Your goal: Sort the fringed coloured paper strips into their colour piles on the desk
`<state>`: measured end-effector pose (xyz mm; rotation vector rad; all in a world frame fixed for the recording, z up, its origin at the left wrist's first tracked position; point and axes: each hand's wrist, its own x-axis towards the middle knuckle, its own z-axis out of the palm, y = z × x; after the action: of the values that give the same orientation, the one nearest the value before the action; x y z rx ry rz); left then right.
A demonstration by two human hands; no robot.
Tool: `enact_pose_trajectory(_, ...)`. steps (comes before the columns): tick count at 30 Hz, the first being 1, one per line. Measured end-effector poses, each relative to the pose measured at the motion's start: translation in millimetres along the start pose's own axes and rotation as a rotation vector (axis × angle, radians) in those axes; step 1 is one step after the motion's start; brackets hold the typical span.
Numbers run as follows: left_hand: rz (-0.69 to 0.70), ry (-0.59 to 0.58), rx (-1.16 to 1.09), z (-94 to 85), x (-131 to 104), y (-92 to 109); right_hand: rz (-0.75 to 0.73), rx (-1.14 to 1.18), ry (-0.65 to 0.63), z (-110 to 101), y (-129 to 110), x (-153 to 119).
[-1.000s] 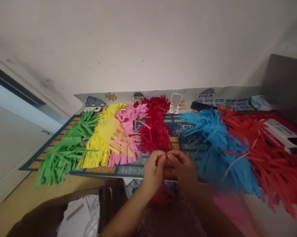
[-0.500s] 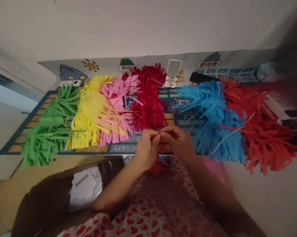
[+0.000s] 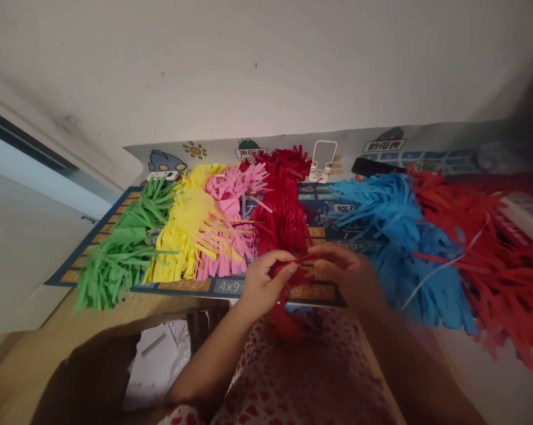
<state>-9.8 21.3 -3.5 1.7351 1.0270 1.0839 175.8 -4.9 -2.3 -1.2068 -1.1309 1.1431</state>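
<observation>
Printed learning mat [image 3: 186,285] covers the desk below a pale wall. At lower centre, the left hand [image 3: 261,283] and right hand [image 3: 348,273] pinch a dark red fringed paper strip [image 3: 295,262] between closed fingertips; since a second ago both have lifted slightly, stretching it. Behind lie green fringed paper [image 3: 115,260], yellow fringed paper [image 3: 182,236] and blue fringed paper [image 3: 403,230]. "4×9" reads partly beside the left hand.

Fringed paper piles, green [image 3: 115,260] through blue [image 3: 399,236], crowd the tabletop [image 3: 93,330]; bare mat [image 3: 323,227] separates dark red [image 3: 281,206] from blue.
</observation>
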Motion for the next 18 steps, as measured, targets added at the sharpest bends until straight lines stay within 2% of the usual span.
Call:
enact_pose_trajectory(3,-0.140,0.027,-0.182,2.6,0.7,1.3,0.006,0.043,-0.032,4.2,0.4,1.7)
enact_pose_trajectory(7,-0.144,-0.005,-0.182,7.3,1.9,3.6,-0.197,-0.154,0.058,7.4,4.6,3.5)
enact_pose_trajectory(9,-0.052,0.027,-0.084,9.5,2.3,4.0,-0.233,-0.202,0.089,8.2,5.2,2.6)
enact_pose_trajectory(14,0.374,0.132,0.225,16.6,4.2,4.8,-0.320,-0.288,0.152,9.5,6.2,-2.0)
enact_pose_trajectory(16,0.423,0.147,0.263,19.9,6.3,5.2,-0.378,-0.341,0.188,9.4,8.8,-2.5)
enact_pose_trajectory(18,0.405,0.130,0.274,23.2,9.0,5.1,-0.448,-0.405,0.219,10.4,11.9,-3.6)
